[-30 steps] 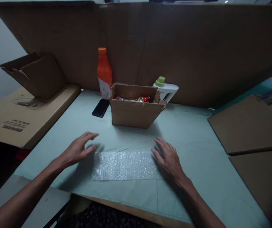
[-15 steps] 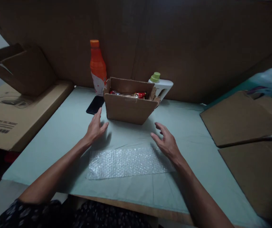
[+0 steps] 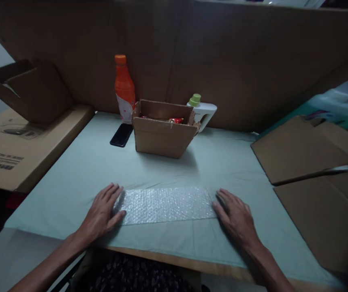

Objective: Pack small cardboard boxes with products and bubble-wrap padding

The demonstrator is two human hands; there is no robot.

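Note:
A flat strip of bubble wrap (image 3: 166, 205) lies across the front of the table, which has a pale green cover (image 3: 222, 162). My left hand (image 3: 103, 209) rests at the strip's left end, fingers stretched out and thumb over its edge. At the right end is my right hand (image 3: 236, 213), fingers extended, the thumb by the edge; whether it touches the wrap I cannot tell. Beyond the strip stands an open cardboard box (image 3: 163, 138). Inside it a red shiny packet (image 3: 176, 120) shows in part; the rest of its contents is hidden by the front wall.
Behind the box stand an orange bottle (image 3: 124, 89) and a white jug with a green cap (image 3: 204, 113). A black phone (image 3: 121, 135) lies left of the box. Cardboard flaps (image 3: 301, 150) border the right side; a flat printed carton (image 3: 40, 146) borders the left, with another box (image 3: 37, 91) on it.
Both hands have come back from near the cardboard box, moved apart and lowered to the two ends of the bubble wrap. The box stays where it was.

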